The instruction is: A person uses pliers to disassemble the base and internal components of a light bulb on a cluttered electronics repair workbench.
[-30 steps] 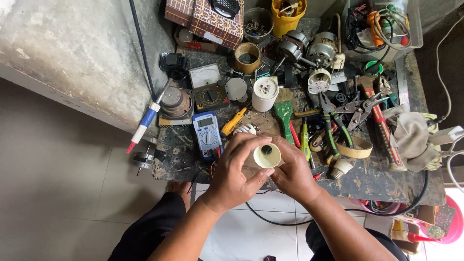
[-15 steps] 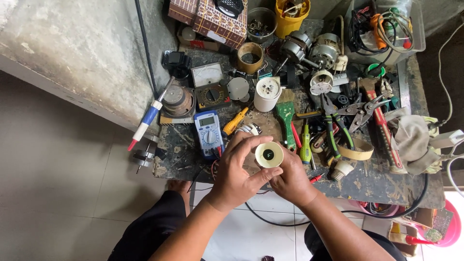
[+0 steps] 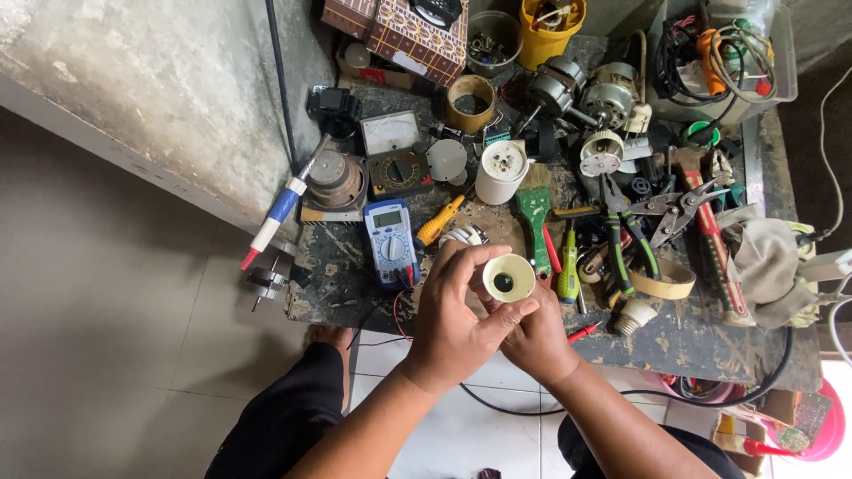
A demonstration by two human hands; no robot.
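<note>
Both hands are up over the near edge of the workbench (image 3: 355, 284) — left hand (image 3: 457, 306) and right hand (image 3: 532, 333) pressed together, fingers closed around a small cream-coloured round cap (image 3: 508, 278) with a dark centre hole, its open face turned up. Looks like an inspection step; any next turn wants a careful fingertip grip. Blue multimeter (image 3: 390, 241) just left, green-handled brush (image 3: 535, 217) behind.

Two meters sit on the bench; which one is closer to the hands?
The blue digital multimeter, lying just beyond the left hand. The other, an analog meter with a needle dial, sits farther back, behind the blue one.
</note>
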